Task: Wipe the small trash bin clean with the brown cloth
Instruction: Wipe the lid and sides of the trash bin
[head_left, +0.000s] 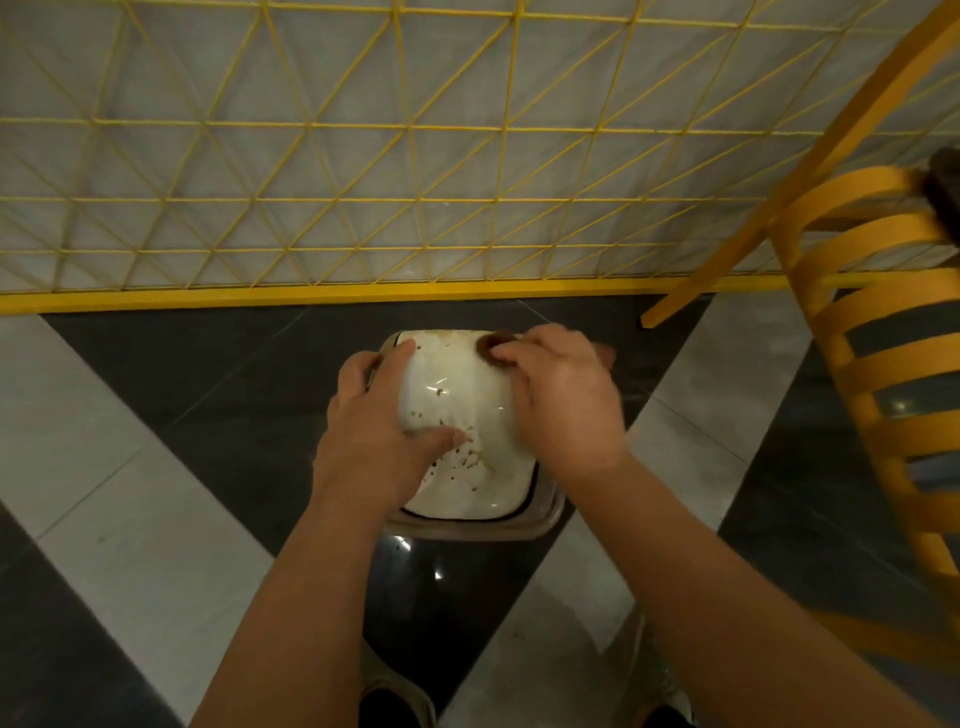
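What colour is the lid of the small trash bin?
White, speckled with brown spots; the trash bin lid shows best in the head view.

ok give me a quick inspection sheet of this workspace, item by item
surface: floor of dark and light tiles
job's things: small trash bin, white lid with brown specks near its front; brown cloth at the lid's far right corner
clutter: nothing seen
grippers: left hand rests on the lid's left side; right hand presses the cloth, blurred
cables: nothing seen
surroundings: yellow wire fence, yellow chair at right
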